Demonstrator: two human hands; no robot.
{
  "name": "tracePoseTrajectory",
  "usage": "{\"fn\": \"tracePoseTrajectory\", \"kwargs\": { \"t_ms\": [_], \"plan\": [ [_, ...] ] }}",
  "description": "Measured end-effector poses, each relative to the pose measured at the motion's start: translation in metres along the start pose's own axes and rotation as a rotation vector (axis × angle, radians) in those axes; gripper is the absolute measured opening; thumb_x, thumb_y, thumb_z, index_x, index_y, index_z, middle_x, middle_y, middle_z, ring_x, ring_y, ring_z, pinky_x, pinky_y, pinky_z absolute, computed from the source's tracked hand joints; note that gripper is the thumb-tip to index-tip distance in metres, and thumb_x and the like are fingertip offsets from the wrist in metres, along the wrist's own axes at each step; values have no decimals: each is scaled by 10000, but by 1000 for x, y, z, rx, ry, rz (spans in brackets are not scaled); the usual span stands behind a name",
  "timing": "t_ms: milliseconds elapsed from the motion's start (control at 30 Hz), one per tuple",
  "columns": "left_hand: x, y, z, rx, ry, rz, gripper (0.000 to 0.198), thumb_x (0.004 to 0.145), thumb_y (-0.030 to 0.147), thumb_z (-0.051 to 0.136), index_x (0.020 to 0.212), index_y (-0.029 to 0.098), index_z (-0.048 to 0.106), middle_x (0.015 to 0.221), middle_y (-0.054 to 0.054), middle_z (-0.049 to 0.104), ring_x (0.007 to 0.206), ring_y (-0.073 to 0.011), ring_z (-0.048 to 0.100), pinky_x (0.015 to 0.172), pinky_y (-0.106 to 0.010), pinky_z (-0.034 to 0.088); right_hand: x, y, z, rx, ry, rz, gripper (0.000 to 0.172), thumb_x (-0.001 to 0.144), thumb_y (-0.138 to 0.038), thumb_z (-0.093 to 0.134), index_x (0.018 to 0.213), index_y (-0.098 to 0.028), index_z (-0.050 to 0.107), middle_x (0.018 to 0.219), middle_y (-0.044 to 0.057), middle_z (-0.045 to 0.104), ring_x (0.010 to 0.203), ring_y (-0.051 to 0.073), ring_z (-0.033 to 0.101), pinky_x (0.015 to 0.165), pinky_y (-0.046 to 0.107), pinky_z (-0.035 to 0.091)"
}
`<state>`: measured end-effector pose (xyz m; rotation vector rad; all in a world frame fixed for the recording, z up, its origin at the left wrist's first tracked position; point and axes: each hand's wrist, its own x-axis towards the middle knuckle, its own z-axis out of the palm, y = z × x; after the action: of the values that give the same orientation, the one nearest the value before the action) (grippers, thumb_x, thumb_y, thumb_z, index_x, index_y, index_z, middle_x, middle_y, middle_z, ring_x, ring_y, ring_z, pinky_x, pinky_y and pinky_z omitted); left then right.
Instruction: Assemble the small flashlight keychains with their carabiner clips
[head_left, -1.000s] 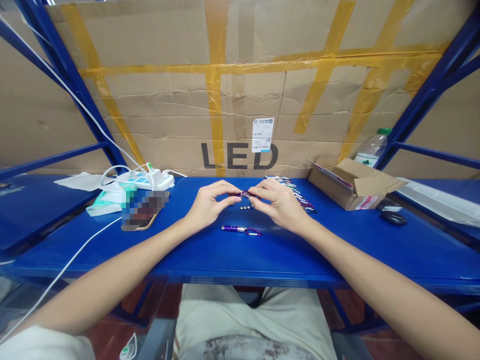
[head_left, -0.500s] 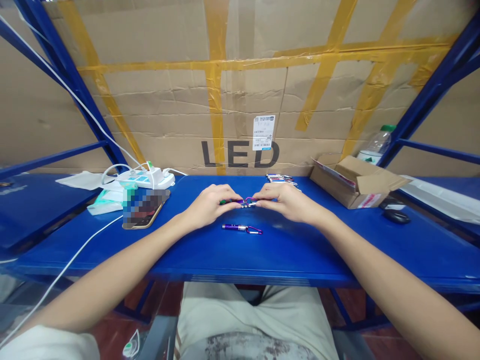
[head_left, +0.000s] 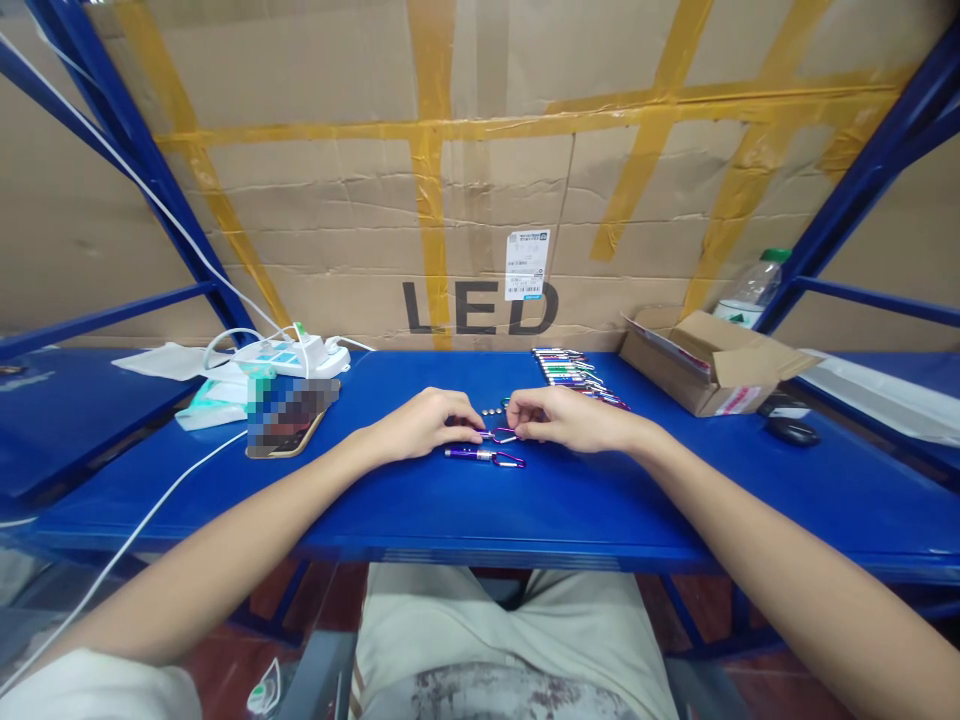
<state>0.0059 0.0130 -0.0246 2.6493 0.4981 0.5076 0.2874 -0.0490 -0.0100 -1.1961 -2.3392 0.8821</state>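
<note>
Between my two hands is a small purple keychain flashlight with a carabiner clip (head_left: pixel 504 436), just above the blue table. My left hand (head_left: pixel 431 425) pinches its body, most of which the fingers hide. The fingers of my right hand (head_left: pixel 559 418) are closed on the clip end. Nearer to me, a second purple keychain flashlight (head_left: pixel 471 455) lies flat with its clip pointing right. Several tiny silver button cells (head_left: pixel 491 411) sit in a short row behind the held one. Past my right hand lies a row of keychain flashlights (head_left: pixel 562 370) in various colours.
An open cardboard box (head_left: pixel 694 365) stands at the right, with a black mouse (head_left: pixel 793 432) and a bottle (head_left: pixel 754 290) near it. On the left are a phone (head_left: pixel 296 425), a power strip (head_left: pixel 292 355) and white cables. A large taped carton (head_left: pixel 360 220) walls off the back.
Both hands have come nearer to me, bringing the purple flashlight close to the one lying in front. The button cells and more of the flashlight row now show behind them.
</note>
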Motion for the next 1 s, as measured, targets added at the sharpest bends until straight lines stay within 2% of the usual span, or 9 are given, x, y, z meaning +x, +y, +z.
{"fn": "tracePoseTrajectory", "kwargs": {
  "t_ms": [167,400,633,1000],
  "plan": [
    [0,-2,0,-16,-12,36,251,1072,382,691,1148,211,858,1088,-84,801,996,-214,756,930,-315,542,0,3,0,-10,-21,-5,119,944,-318,625,944,-205,662,877,29,715,779,188,621,720,304,482],
    [-2,1,-2,-24,-1,-48,197,1049,358,719,1115,214,837,1039,-56,792,908,-192,728,840,-297,524,-1,2,0,-45,-38,-9,88,942,-276,614,949,-205,666,881,24,713,783,184,614,713,295,473],
    [-1,1,-5,-82,-4,-71,231,982,427,796,1070,220,847,991,-53,754,852,-178,698,782,-287,511,-1,0,1,-98,-37,-6,77,943,-244,610,950,-199,672,912,34,727,790,184,627,712,290,459],
    [-1,6,-6,-194,-59,-149,234,959,399,793,1033,180,831,946,-51,756,798,-163,674,736,-271,511,-1,-7,4,-91,-57,22,154,963,-346,665,965,-198,709,856,26,719,745,178,598,666,283,418]
  ]
}}
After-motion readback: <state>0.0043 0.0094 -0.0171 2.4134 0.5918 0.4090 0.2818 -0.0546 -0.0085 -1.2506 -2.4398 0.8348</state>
